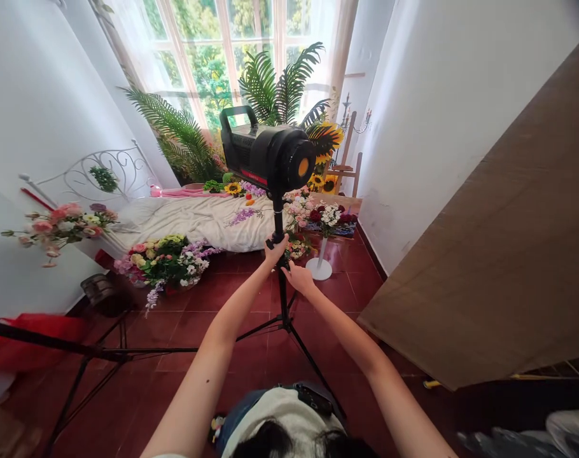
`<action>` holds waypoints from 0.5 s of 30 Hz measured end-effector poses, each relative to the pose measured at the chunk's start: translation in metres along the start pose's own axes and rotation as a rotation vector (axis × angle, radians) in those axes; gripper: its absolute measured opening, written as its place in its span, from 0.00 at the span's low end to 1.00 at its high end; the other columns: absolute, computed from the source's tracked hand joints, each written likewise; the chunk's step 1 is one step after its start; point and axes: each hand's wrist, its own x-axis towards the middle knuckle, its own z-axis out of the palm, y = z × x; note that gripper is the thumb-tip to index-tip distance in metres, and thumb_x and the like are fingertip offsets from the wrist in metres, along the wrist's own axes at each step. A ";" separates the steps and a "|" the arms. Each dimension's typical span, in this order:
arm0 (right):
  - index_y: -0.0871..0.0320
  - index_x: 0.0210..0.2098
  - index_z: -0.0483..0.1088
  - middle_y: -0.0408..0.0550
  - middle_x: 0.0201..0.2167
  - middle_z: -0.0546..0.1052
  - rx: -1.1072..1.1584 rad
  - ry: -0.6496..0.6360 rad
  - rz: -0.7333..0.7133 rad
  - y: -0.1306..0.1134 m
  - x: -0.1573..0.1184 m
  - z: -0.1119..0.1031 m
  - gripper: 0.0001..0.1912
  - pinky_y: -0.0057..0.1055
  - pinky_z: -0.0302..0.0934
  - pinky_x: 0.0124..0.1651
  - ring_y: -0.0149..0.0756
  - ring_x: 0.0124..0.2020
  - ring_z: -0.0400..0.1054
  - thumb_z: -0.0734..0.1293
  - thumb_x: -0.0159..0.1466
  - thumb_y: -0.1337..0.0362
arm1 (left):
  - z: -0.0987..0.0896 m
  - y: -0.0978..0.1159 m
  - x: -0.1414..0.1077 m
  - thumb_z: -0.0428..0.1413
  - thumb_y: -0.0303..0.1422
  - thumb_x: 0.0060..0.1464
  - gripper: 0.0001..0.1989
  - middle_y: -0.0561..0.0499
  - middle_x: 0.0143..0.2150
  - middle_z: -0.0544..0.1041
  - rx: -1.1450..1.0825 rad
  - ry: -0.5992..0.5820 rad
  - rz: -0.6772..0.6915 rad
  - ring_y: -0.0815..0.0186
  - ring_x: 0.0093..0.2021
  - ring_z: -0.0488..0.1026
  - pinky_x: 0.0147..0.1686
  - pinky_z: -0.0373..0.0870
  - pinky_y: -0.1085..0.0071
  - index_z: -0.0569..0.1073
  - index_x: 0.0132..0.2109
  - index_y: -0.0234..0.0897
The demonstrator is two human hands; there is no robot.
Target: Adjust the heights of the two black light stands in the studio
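A black studio light (258, 152) with a top handle and a yellow disc at its front end sits on an upright black light stand (283, 296). My left hand (276, 250) is wrapped round the stand's column below the light, at a dark clamp or knob. Slightly lower and to the right, my right hand (299, 277) is closed at the same column, fingers at a lower joint whose detail is hidden. The stand's legs are spread on the red tiled floor in front of my body.
Behind the stand is a bed (175, 219) with cream bedding. Flower arrangements (168, 264) lie before it; a white pedestal (320, 268) stands right. Another black tripod (120, 356) spreads at left. A large brown board (499, 254) leans at right. Palm leaves (275, 89) rise by the window.
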 end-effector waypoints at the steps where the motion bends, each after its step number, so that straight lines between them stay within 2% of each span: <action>1: 0.62 0.49 0.62 0.65 0.36 0.77 0.011 -0.002 -0.002 0.000 -0.001 -0.002 0.28 0.36 0.61 0.43 0.47 0.41 0.73 0.48 0.68 0.45 | 0.001 -0.003 -0.002 0.59 0.42 0.45 0.15 0.54 0.19 0.67 0.042 0.027 0.008 0.68 0.25 0.64 0.33 0.64 0.67 0.67 0.21 0.39; 4: 0.61 0.49 0.61 0.63 0.37 0.78 0.037 -0.019 -0.018 0.002 -0.005 -0.006 0.29 0.33 0.60 0.42 0.45 0.41 0.73 0.47 0.68 0.44 | 0.002 -0.010 -0.004 0.57 0.42 0.47 0.15 0.53 0.20 0.68 0.088 0.038 0.025 0.68 0.26 0.65 0.33 0.64 0.68 0.67 0.21 0.39; 11: 0.57 0.46 0.61 0.57 0.37 0.78 0.088 -0.005 -0.016 0.005 -0.008 -0.004 0.27 0.28 0.57 0.39 0.40 0.40 0.72 0.45 0.68 0.45 | -0.001 -0.035 0.000 0.57 0.46 0.46 0.15 0.51 0.24 0.71 0.035 -0.090 0.034 0.67 0.27 0.68 0.32 0.66 0.69 0.70 0.25 0.38; 15: 0.56 0.45 0.62 0.54 0.36 0.77 0.097 0.000 -0.014 0.004 -0.009 -0.003 0.26 0.27 0.55 0.37 0.40 0.38 0.72 0.45 0.69 0.45 | 0.000 -0.042 -0.002 0.57 0.47 0.46 0.16 0.50 0.24 0.72 0.002 -0.079 0.017 0.66 0.28 0.69 0.32 0.67 0.69 0.71 0.27 0.38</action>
